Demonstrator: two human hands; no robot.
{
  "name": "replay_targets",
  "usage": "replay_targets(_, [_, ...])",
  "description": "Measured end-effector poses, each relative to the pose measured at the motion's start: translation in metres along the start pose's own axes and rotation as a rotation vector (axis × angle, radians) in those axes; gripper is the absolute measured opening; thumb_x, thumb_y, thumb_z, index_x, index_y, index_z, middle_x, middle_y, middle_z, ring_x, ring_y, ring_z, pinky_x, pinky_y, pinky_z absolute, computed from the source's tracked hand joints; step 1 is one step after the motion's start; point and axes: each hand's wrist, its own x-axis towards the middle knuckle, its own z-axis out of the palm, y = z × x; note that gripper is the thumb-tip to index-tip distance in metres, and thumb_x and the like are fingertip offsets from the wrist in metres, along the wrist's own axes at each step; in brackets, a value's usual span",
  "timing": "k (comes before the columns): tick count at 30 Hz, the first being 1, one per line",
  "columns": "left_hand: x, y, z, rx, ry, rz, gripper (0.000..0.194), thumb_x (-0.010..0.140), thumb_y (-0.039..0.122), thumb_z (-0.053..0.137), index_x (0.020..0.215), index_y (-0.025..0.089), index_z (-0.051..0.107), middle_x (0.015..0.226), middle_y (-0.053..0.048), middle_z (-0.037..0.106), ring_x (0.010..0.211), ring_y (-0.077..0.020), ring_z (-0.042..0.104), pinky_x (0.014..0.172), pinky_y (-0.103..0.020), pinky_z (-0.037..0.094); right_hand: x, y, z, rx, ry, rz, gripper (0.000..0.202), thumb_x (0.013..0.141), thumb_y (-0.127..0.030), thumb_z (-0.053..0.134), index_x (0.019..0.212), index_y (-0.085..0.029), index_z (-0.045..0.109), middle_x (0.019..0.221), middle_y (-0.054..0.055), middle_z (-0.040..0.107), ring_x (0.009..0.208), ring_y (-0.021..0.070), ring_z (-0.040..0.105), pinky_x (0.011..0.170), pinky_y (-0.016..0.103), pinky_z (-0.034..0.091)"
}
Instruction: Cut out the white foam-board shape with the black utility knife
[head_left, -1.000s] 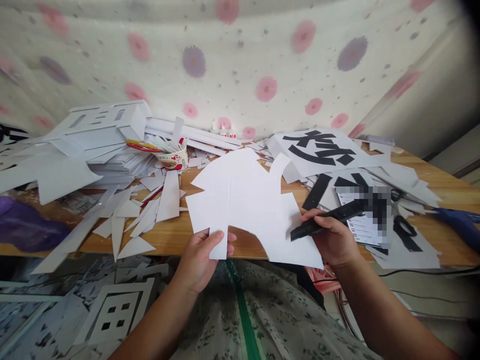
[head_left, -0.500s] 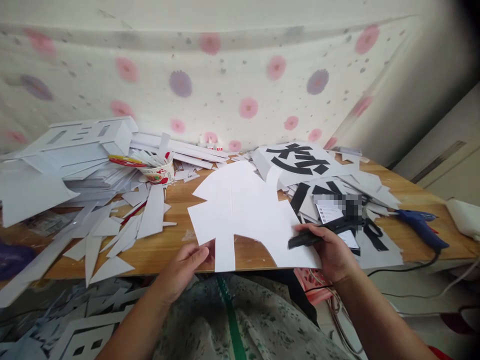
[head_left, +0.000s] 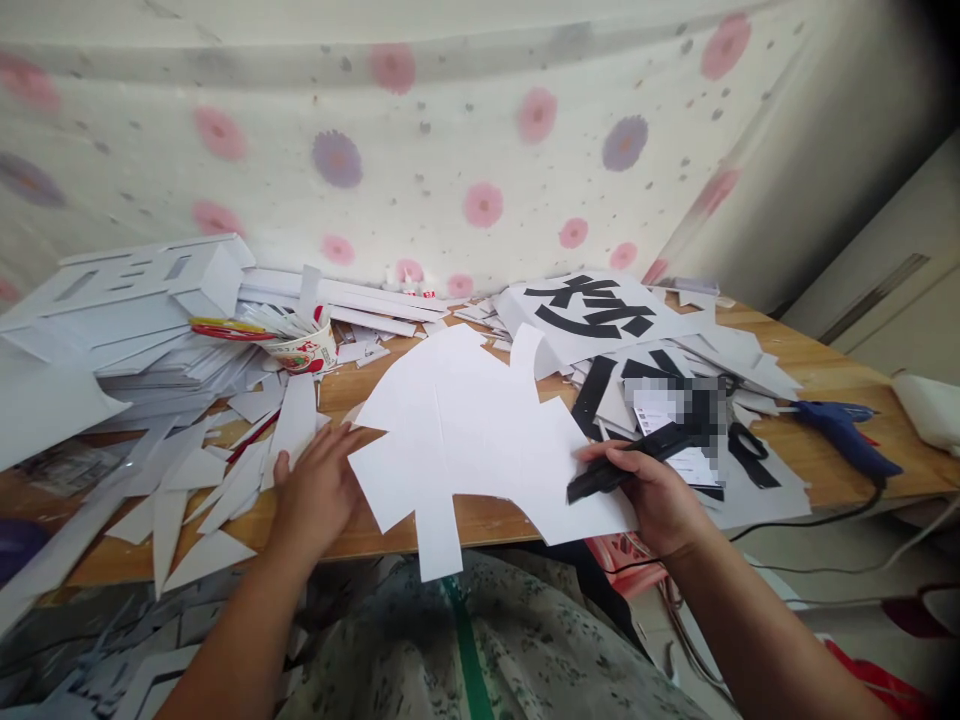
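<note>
A large white cut-out sheet [head_left: 457, 420], foam board or stiff card, spans the middle over the table's front edge, with notches and a curved strip at its upper right. My right hand [head_left: 667, 500] is closed around a long black tool [head_left: 619, 470] shaped like a utility knife, and also holds the sheet's lower right corner. Open, with fingers stretched forward, my left hand [head_left: 319, 490] is beside the sheet's left edge; whether its fingertips touch the sheet I cannot tell.
White offcuts [head_left: 214, 490] litter the table [head_left: 495, 525] at left. A tub [head_left: 304, 350] of thin strips stands behind them. At right lie a sheet with black lettering [head_left: 592, 310], a partly pixelated phone [head_left: 694, 465] and a blue glue gun [head_left: 844, 430] with its cable.
My left hand has let go of the sheet's lower edge and moved left and up, its fingers opening. The sheet has tilted slightly and shifted left; my right hand keeps its hold.
</note>
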Motion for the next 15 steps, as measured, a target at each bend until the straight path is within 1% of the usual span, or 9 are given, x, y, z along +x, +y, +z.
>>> replay_targets(2, [-0.004, 0.002, -0.007, -0.031, 0.056, -0.038, 0.032, 0.076, 0.042, 0.069, 0.103, 0.026, 0.069, 0.117, -0.006, 0.069, 0.126, -0.0348, 0.051, 0.098, -0.044, 0.045, -0.001, 0.000, 0.002, -0.040, -0.026, -0.026, 0.020, 0.062, -0.035, 0.075, 0.072, -0.017, 0.079, 0.071, 0.006, 0.075, 0.068, 0.0230, 0.066, 0.066, 0.034, 0.052])
replay_targets(4, [-0.013, 0.007, -0.007, -0.202, 0.073, -0.140, 0.039, 0.081, 0.050, 0.063, 0.110, 0.024, 0.066, 0.111, -0.008, 0.071, 0.109, -0.0295, 0.064, 0.086, -0.039, 0.052, -0.001, 0.000, 0.006, -0.061, -0.038, -0.044, 0.020, 0.062, -0.034, 0.075, 0.072, -0.017, 0.079, 0.071, 0.006, 0.075, 0.068, 0.0225, 0.066, 0.067, 0.033, 0.052])
replay_targets(6, [-0.023, 0.015, -0.002, -0.435, 0.081, -0.254, 0.043, 0.074, 0.051, 0.071, 0.105, 0.022, 0.066, 0.100, -0.006, 0.074, 0.092, -0.0244, 0.068, 0.073, -0.032, 0.055, -0.002, 0.000, 0.011, -0.071, -0.055, -0.047, 0.020, 0.061, -0.034, 0.075, 0.071, -0.017, 0.079, 0.070, 0.006, 0.075, 0.067, 0.0225, 0.066, 0.068, 0.033, 0.052])
replay_targets(8, [-0.033, 0.022, 0.003, -0.560, 0.088, -0.322, 0.044, 0.063, 0.044, 0.082, 0.096, 0.020, 0.068, 0.092, -0.004, 0.074, 0.081, -0.0201, 0.069, 0.068, -0.026, 0.055, -0.003, 0.000, 0.016, -0.092, -0.084, -0.057, 0.020, 0.061, -0.034, 0.075, 0.071, -0.017, 0.079, 0.070, 0.006, 0.075, 0.067, 0.0226, 0.066, 0.067, 0.033, 0.051])
replay_targets(10, [-0.040, 0.027, 0.007, -0.602, 0.076, -0.380, 0.044, 0.058, 0.038, 0.087, 0.093, 0.019, 0.069, 0.086, -0.003, 0.074, 0.072, -0.0183, 0.068, 0.062, -0.025, 0.054, -0.004, 0.001, 0.019, -0.124, -0.113, -0.087, 0.021, 0.062, -0.035, 0.074, 0.073, -0.017, 0.079, 0.071, 0.006, 0.075, 0.068, 0.0227, 0.065, 0.068, 0.034, 0.051])
replay_targets(12, [-0.044, 0.028, 0.007, -0.657, 0.065, -0.453, 0.046, 0.054, 0.034, 0.089, 0.094, 0.019, 0.070, 0.080, -0.002, 0.074, 0.065, -0.0184, 0.067, 0.057, -0.026, 0.054, -0.004, 0.003, 0.021, -0.146, -0.129, -0.113, 0.022, 0.063, -0.035, 0.074, 0.075, -0.017, 0.079, 0.072, 0.006, 0.075, 0.069, 0.0229, 0.064, 0.068, 0.034, 0.050])
replay_targets(13, [-0.045, 0.028, 0.007, -0.679, 0.071, -0.473, 0.047, 0.053, 0.033, 0.090, 0.094, 0.020, 0.070, 0.077, -0.002, 0.074, 0.063, -0.0182, 0.067, 0.056, -0.026, 0.054, -0.005, 0.004, 0.022, -0.152, -0.134, -0.119, 0.023, 0.063, -0.036, 0.074, 0.076, -0.017, 0.079, 0.072, 0.006, 0.075, 0.069, 0.0230, 0.064, 0.068, 0.034, 0.050])
replay_targets(15, [-0.047, 0.028, 0.005, -0.712, 0.090, -0.472, 0.046, 0.053, 0.032, 0.090, 0.093, 0.019, 0.070, 0.075, -0.002, 0.074, 0.062, -0.0177, 0.067, 0.059, -0.027, 0.055, -0.006, 0.006, 0.022, -0.158, -0.136, -0.125, 0.024, 0.063, -0.037, 0.075, 0.077, -0.018, 0.079, 0.073, 0.006, 0.075, 0.069, 0.0227, 0.064, 0.067, 0.033, 0.049])
